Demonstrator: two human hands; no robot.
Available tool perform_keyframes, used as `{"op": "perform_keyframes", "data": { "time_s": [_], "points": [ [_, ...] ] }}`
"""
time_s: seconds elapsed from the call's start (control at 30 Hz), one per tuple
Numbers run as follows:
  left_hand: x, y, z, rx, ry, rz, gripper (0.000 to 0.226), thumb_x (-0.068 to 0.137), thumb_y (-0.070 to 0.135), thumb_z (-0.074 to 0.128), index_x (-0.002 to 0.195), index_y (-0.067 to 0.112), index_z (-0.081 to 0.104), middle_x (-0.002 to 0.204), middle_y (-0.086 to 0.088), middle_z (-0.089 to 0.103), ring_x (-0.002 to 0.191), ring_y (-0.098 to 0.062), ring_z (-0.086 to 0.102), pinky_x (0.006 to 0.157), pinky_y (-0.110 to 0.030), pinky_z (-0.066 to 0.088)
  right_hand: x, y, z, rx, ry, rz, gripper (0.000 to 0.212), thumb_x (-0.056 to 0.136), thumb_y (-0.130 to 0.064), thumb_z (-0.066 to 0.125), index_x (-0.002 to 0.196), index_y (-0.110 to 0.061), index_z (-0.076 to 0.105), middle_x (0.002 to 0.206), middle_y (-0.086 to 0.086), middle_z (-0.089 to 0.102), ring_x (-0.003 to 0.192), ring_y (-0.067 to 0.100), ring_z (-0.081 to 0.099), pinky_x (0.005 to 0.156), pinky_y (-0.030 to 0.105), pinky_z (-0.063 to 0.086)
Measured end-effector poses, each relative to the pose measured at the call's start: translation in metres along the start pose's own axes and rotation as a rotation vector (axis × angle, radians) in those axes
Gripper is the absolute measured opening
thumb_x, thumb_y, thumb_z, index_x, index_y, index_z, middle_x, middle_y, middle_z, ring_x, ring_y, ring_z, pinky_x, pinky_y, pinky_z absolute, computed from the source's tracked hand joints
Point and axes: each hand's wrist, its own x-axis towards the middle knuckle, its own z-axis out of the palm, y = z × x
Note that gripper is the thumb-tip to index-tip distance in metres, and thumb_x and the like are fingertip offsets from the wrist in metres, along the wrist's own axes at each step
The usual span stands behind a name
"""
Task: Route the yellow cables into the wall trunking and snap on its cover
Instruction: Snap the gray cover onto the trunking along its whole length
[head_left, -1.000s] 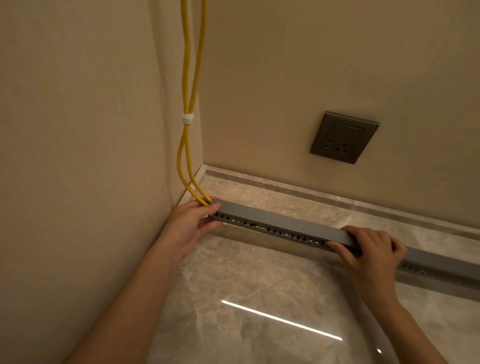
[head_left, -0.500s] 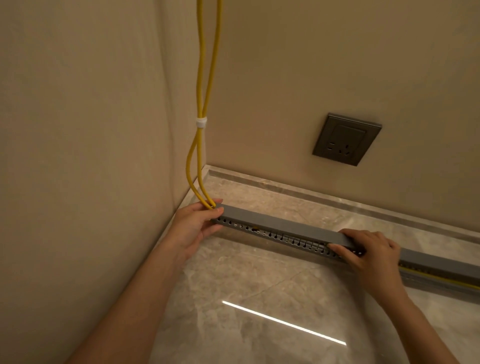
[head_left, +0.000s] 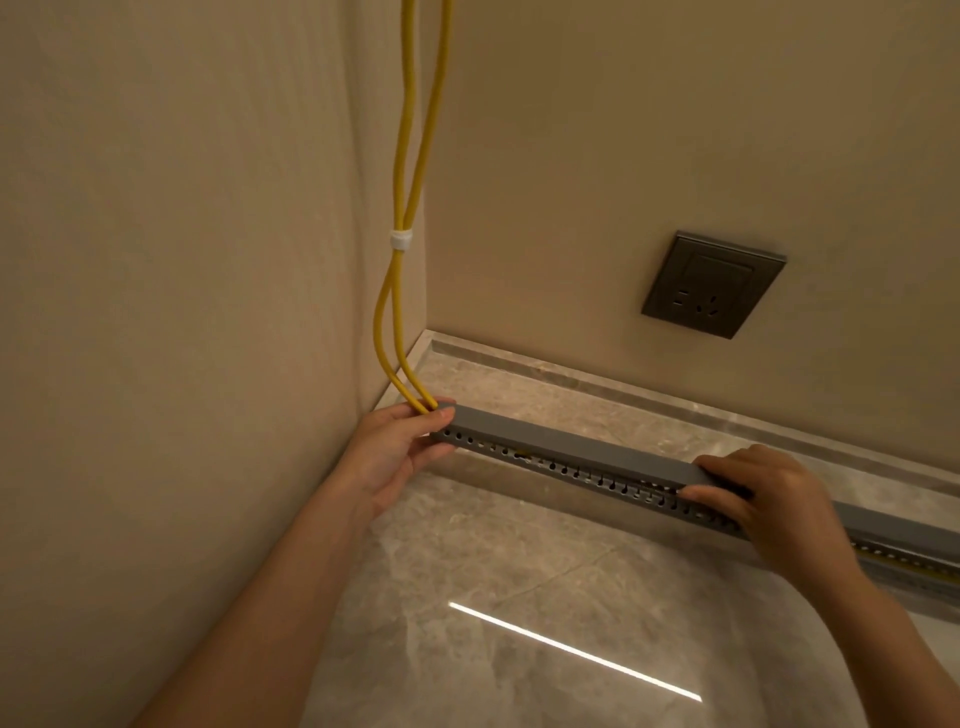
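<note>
The two yellow cables hang down the corner where the left wall meets the back wall, bound together by a white tie. Below it they spread a little, then bend into the left end of the grey trunking. The trunking runs low along the foot of the back wall, from the corner out to the right edge of the view. Its near side is a row of slots, and bits of yellow show through some of them. The flat grey cover lies along its top. At the far right a strip of yellow cable shows under the cover, so you cannot tell whether it is seated there. Your left hand grips the trunking's left end, thumb on top just beside the point where the cables enter, fingers curled underneath. Your right hand holds the cover farther along, fingers curled over its top and thumb pressed against the slotted side. Behind the trunking a pale stone skirting lines the back wall, and above it sits a dark wall socket. The glossy stone floor in front of you carries a thin bright streak of reflected light.
</note>
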Motion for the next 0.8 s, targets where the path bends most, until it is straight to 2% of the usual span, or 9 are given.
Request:
{"op": "perform_keyframes", "data": {
  "time_s": [0.1,0.27,0.47,0.67,0.73,0.8],
  "points": [
    [0.001,0.0,0.001,0.004,0.011,-0.001,0.011,0.084,0.001,0.061,0.087,0.006,0.071,0.085,-0.006,0.069,0.078,-0.016,0.068,0.052,-0.018,0.055,0.002,0.002,-0.003,-0.013,-0.032,-0.02,0.039,0.069,-0.038,0.062,0.085,-0.005,0.075,0.062,0.003,0.065,0.055,0.018,0.055,0.05,0.032,0.048],
    [0.002,0.002,0.002,0.049,0.013,0.006,0.009,0.083,0.002,0.064,0.084,0.007,0.071,0.084,-0.006,0.068,0.082,-0.018,0.066,0.053,-0.019,0.056,-0.002,0.002,0.003,0.006,-0.048,0.026,0.036,0.07,-0.038,0.062,0.084,-0.007,0.075,0.064,0.003,0.065,0.059,0.021,0.057,0.051,0.035,0.048],
    [0.001,0.001,0.002,0.071,0.02,0.004,0.008,0.082,0.002,0.064,0.084,0.006,0.071,0.085,-0.007,0.068,0.086,-0.02,0.065,0.053,-0.019,0.056,-0.004,-0.011,0.006,0.027,-0.103,0.064,0.043,0.077,-0.048,0.053,0.095,-0.013,0.071,0.078,-0.002,0.067,0.066,0.012,0.056,0.057,0.022,0.043],
    [-0.002,0.003,0.002,0.045,-0.019,0.039,0.008,0.083,0.004,0.064,0.086,0.007,0.071,0.079,-0.003,0.071,0.076,-0.013,0.07,0.054,-0.018,0.056,0.034,-0.067,0.019,0.125,-0.15,-0.135,0.038,0.086,-0.038,0.06,0.12,-0.022,0.061,0.11,-0.005,0.065,0.093,0.012,0.06,0.078,0.024,0.049],
    [-0.004,0.003,0.0,0.03,-0.06,0.054,0.01,0.08,0.002,0.066,0.087,0.008,0.071,0.08,-0.003,0.073,0.074,-0.011,0.071,0.057,-0.018,0.057,0.052,-0.091,0.024,0.171,-0.16,-0.211,0.037,0.089,-0.037,0.057,0.123,-0.023,0.058,0.114,-0.004,0.064,0.095,0.013,0.061,0.079,0.03,0.052],
    [-0.007,0.003,-0.005,0.029,-0.104,0.085,0.021,0.076,-0.005,0.067,0.091,0.01,0.07,0.082,-0.002,0.075,0.077,-0.011,0.072,0.059,-0.018,0.056,0.069,-0.112,0.028,0.18,-0.161,-0.297,0.034,0.091,-0.036,0.054,0.123,-0.024,0.057,0.112,-0.003,0.065,0.092,0.016,0.061,0.074,0.035,0.052]
  ]
}}
